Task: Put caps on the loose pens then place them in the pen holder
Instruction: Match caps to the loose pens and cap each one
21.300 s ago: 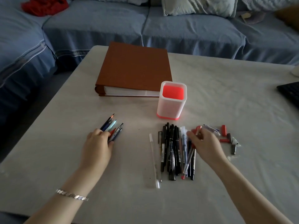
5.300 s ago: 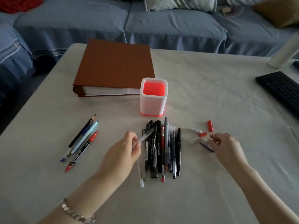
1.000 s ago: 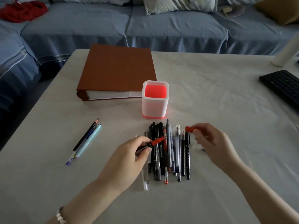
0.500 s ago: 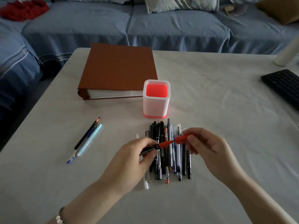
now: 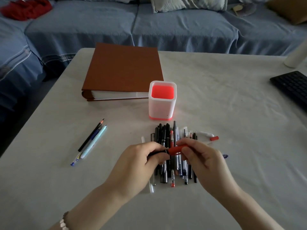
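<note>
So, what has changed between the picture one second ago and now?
The right hand moved the red cap leftward onto the tip of the pen that the left hand grips; a second ago cap and tip were apart. Both hands keep their hold. The pen holder, the brown binder and the pile of pens lie as before.

a wrinkled matt grey cloth (image 5: 232, 113) covers the table mid-frame. the pen holder (image 5: 162, 107) at centre looks like smooth, translucent white plastic. the brown binder (image 5: 123, 70), upper centre, has a matt, leather-like cover.
</note>
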The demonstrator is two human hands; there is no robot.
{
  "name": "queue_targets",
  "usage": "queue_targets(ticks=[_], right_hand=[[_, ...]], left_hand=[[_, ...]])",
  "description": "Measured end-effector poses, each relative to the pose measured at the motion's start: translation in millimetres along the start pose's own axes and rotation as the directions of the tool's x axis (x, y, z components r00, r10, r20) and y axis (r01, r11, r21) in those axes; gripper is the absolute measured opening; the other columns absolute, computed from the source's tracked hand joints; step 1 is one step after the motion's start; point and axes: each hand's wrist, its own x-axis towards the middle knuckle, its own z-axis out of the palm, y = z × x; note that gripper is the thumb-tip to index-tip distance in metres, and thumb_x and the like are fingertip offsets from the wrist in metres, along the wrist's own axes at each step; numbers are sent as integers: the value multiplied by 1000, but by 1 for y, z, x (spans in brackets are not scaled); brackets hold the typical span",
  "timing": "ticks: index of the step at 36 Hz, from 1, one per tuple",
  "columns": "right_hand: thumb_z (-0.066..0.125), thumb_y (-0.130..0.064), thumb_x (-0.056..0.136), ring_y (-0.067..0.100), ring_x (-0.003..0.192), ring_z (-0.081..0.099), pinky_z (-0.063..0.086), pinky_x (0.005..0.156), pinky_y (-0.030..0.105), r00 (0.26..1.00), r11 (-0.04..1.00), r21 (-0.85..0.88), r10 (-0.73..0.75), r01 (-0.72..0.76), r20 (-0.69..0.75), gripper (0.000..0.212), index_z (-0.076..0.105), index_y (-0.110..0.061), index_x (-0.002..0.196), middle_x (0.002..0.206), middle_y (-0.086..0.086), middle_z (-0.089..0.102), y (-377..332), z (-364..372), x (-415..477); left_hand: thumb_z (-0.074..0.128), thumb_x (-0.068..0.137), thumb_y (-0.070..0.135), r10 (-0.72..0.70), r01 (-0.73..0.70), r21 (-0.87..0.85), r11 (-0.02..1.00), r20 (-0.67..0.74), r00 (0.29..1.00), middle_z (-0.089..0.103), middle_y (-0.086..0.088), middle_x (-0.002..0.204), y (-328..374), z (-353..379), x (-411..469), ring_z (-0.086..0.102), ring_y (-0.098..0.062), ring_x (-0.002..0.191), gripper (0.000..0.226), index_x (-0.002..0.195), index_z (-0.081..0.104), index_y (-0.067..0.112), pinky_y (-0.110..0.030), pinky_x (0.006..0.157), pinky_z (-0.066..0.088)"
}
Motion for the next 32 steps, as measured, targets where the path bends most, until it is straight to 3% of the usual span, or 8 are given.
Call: queue_targets(ticks=[4,8,12,16,19,22,28,32], right_hand=[[50,-31,82,-2,60,55,37,57,4,995,994,-41,-100,100,-3,16,61,-43,80,73,-24,63,2,2,2],[44,-34,80,-4,74,60,42,66,5,993,992,-46,-120,120,-1,21,59,-45,91,83,-28,64,9,1,4],[51,-39,83,2,79,62,45,67,9,990,969,-226,-74,100,120,24,56,-40,106,91,-20,64,18,-7,4],[51,-18,91,16,69,60,45,66,23,997,936,-352,37,-11,68,29,60,-28,116,81,-14,66,34,-21,13],[54,-5,87,19,75,56,38,69,20,987,839,-533,24,-107,-161,28,63,-14,112,89,0,63,58,-45,25],[50,-2,87,31,105,52,42,83,34,952,709,-638,187,-300,-241,31,63,-12,113,108,9,60,81,-65,35],[55,-15,86,28,99,54,44,78,34,927,601,-711,307,-364,-215,21,66,-14,104,107,7,56,98,-69,44],[59,-18,84,28,88,57,44,70,34,925,609,-698,290,-377,-246,13,68,-13,92,99,6,57,98,-66,44]], left_hand=[[62,83,27,-35,36,-17,999,42,998,64,-13,64,0,-1,2,46,-20,50,14,71,63,36,-36,53,37],[62,83,25,-30,29,17,999,85,996,64,-2,65,2,-4,9,47,-16,52,17,69,61,35,-30,54,38],[52,90,25,-62,36,124,992,215,975,59,3,70,-2,0,15,49,-10,61,11,88,63,24,-24,59,36],[43,94,27,-60,31,154,988,185,981,45,10,64,-1,11,15,42,-6,55,12,95,55,26,-21,54,33],[44,79,66,-188,183,46,982,132,973,39,9,46,-1,7,21,36,-8,43,53,70,48,14,-26,54,33],[32,55,88,-337,347,-68,935,125,933,26,0,43,-3,3,28,27,-17,43,80,49,30,9,-28,58,33],[37,75,65,-500,490,-356,795,71,863,19,2,39,-1,9,33,17,-14,37,60,42,16,18,-24,44,19],[39,83,53,-458,416,-368,832,-30,888,17,0,41,-1,8,31,15,-14,36,57,46,16,17,-21,39,18]])
